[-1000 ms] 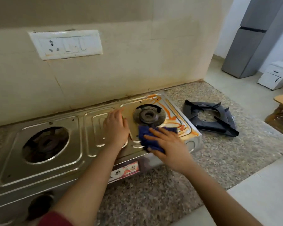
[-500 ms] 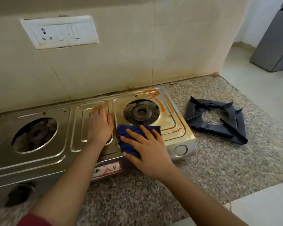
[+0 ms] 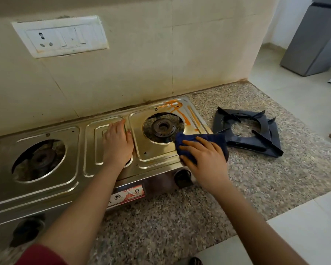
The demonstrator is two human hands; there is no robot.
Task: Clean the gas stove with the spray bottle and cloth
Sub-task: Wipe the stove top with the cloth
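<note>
Left hand (image 3: 118, 142) lies flat and relaxed, palm down, on the ribbed middle panel of the stove (image 3: 65, 169), fingers straight and close together, holding nothing. My right hand (image 3: 204, 161) presses a crumpled dark blue cloth (image 3: 217, 138) against the stove's front right corner, fingers spread across the soft fabric rather than curled round it. The cloth bunches out beyond the fingertips and touches the rim of the right burner hole.

The stove is a long, shiny sheet of stamped steel with raised rounded-rectangle ridges. Its right burner (image 3: 163, 128) is a dull, round ring with small holes, sunk in a circular opening. The left burner (image 3: 40, 159) looks dark and rusty in its own round hole. Orange streaks (image 3: 180, 113) smear the steel behind and to the right of the right burner. A black round knob (image 3: 182, 177) sits on the front face just below my right hand, with a red and white sticker (image 3: 128, 195) to its left.

A black, square pan support (image 3: 246, 145) with slanted prongs lies on the speckled granite tabletop (image 3: 256, 178), just beside the stove's right end. On the cream tiled wall hangs a white plastic switch plate (image 3: 60, 36).
</note>
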